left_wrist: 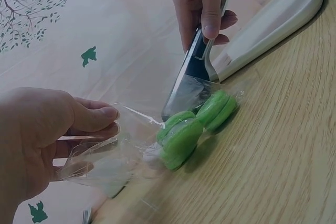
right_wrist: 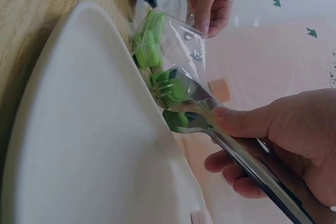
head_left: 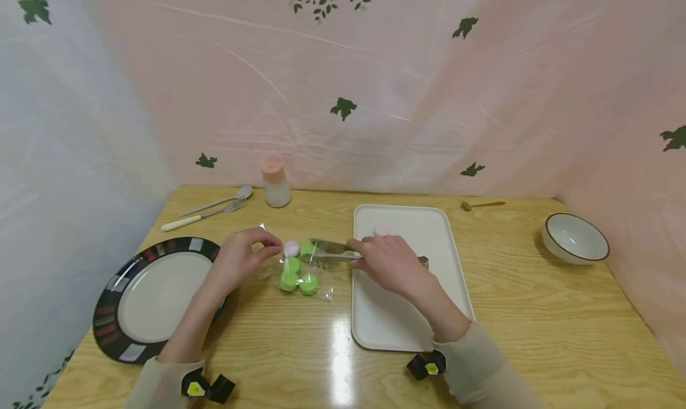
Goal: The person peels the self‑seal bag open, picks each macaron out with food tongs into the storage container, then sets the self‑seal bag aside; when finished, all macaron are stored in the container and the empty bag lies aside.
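Observation:
My left hand (head_left: 243,257) pinches the edge of a clear plastic bag (left_wrist: 115,163) between thumb and fingers. Several green macarons (head_left: 289,281) and a pale lilac one (head_left: 291,249) lie in the bag on the table. Metal serving tongs (right_wrist: 236,148), with a forked side and a broad flat side, are gripped in my right hand (head_left: 388,263) above the tray. Their ends reach left to the bag, one on each side of a green macaron (right_wrist: 179,87). How firmly they press on it, I cannot tell.
The white tray (head_left: 407,319) lies under my right hand, with a pale pink round piece (head_left: 382,230) on it. A dark-rimmed plate (head_left: 161,296) is at left. Behind stand a fork (head_left: 203,215), a spoon (head_left: 220,201) and a pink-capped jar (head_left: 276,186). A bowl (head_left: 576,239) sits far right.

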A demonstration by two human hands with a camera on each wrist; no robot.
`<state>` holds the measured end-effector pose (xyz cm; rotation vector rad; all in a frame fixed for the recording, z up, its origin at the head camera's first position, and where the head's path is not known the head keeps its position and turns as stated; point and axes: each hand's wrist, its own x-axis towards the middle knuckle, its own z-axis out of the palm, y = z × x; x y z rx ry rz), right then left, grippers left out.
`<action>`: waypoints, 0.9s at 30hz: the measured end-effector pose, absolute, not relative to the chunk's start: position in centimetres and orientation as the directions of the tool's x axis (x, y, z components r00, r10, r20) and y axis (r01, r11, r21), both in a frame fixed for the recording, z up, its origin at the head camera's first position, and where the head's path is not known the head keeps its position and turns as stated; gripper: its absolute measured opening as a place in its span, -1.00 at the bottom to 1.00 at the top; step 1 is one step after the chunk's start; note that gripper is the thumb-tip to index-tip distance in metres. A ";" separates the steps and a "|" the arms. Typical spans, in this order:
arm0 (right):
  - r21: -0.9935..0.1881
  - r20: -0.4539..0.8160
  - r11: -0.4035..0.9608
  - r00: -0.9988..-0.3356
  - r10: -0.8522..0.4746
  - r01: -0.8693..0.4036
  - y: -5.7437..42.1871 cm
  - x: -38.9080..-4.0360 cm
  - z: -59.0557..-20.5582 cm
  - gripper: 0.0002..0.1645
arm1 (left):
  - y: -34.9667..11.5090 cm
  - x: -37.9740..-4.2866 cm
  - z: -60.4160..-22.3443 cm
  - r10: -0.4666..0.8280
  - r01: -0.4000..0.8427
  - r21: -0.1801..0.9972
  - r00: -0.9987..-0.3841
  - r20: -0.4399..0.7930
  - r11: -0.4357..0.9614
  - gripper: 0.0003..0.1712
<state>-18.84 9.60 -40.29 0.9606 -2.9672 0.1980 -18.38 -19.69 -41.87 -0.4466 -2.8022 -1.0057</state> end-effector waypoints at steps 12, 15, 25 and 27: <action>-0.100 0.074 0.799 -0.806 -0.588 -0.593 9.7 -18.8 -40.3 -0.71 | -19.7 -18.3 -41.7 0.231 0.330 0.605 -0.944 0.237 0.725 -0.94; -0.096 0.070 0.792 -0.798 -0.599 -0.603 9.9 -18.8 -40.2 -0.72 | -19.7 -18.3 -41.7 0.232 0.332 0.606 -0.943 0.240 0.723 -0.94; -0.102 0.040 0.782 -0.788 -0.615 -0.615 10.6 -18.6 -39.6 -0.67 | -19.7 -18.3 -42.0 0.228 0.319 0.615 -0.948 0.224 0.721 -0.96; -0.103 0.039 0.781 -0.787 -0.616 -0.617 10.6 -18.5 -39.5 -0.66 | -19.7 -18.3 -42.0 0.227 0.318 0.612 -0.948 0.223 0.724 -0.97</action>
